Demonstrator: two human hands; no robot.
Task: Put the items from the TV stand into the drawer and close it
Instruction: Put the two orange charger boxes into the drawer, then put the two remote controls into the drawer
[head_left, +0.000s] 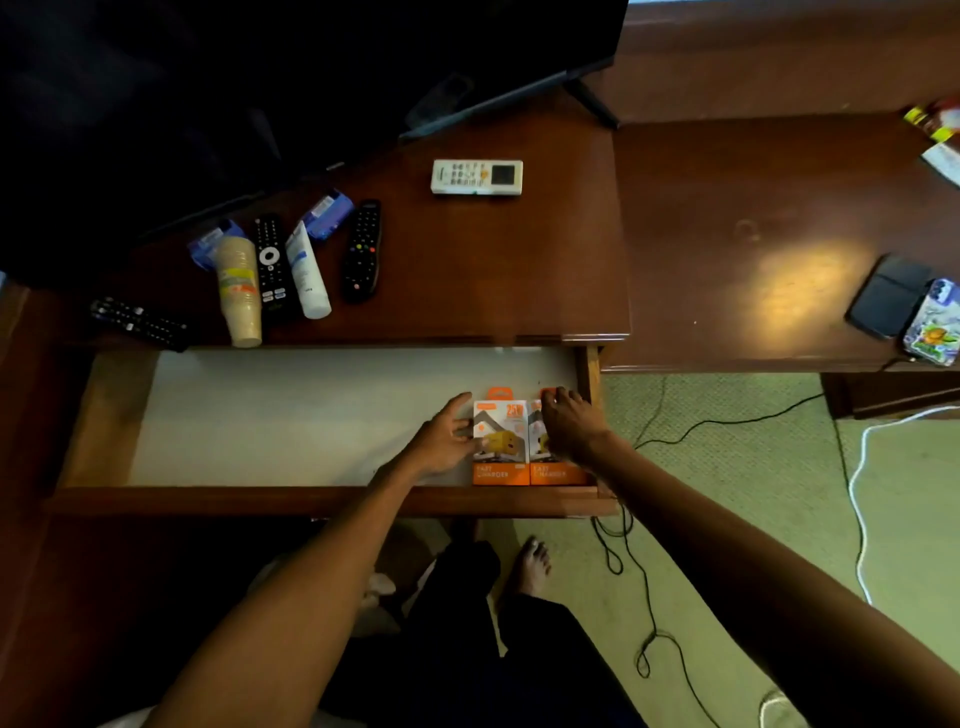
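Note:
The drawer (322, 501) stands pulled out, lined in white. Two orange and white charger boxes lie side by side in its right front corner. My left hand (441, 441) touches the left box (501, 441) at its left edge, fingers spread. My right hand (571, 426) rests on top of the right box (553, 470), fingers curled over its upper end. On the TV stand top (493, 270) lie a white remote (477, 177), three black remotes (362, 250) (272, 265) (139, 322), a stack of paper cups (240, 291), a white tube (307, 270) and two blue packets (328, 213).
A dark TV (260, 78) stands at the back of the stand. To the right a lower table (753, 244) carries a black wallet (885, 296) and a printed case (932, 325). Black and white cables (857, 483) trail over the carpet. My bare foot (530, 566) is under the drawer front.

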